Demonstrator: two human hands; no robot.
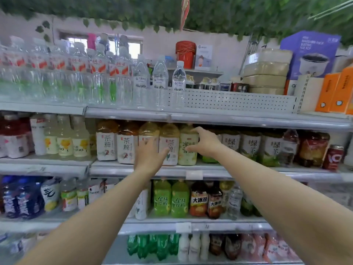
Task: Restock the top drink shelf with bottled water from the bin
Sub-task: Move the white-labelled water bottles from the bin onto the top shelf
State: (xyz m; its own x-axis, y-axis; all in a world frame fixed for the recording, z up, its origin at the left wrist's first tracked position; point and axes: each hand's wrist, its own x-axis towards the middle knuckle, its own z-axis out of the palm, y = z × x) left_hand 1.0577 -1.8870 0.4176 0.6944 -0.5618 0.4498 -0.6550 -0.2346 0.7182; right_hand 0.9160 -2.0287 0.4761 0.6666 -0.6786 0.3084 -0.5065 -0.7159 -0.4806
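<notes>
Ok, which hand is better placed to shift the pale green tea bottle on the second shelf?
Right. The right hand has thumb and fingers around the pale green tea bottle; the left hand lies open against the next tea bottle.

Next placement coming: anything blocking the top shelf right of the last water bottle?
Nothing visible: the top shelf strip beside the last water bottle is bare, perforated panel behind it. The left hand and right hand are lower, at the tea bottles.
</notes>
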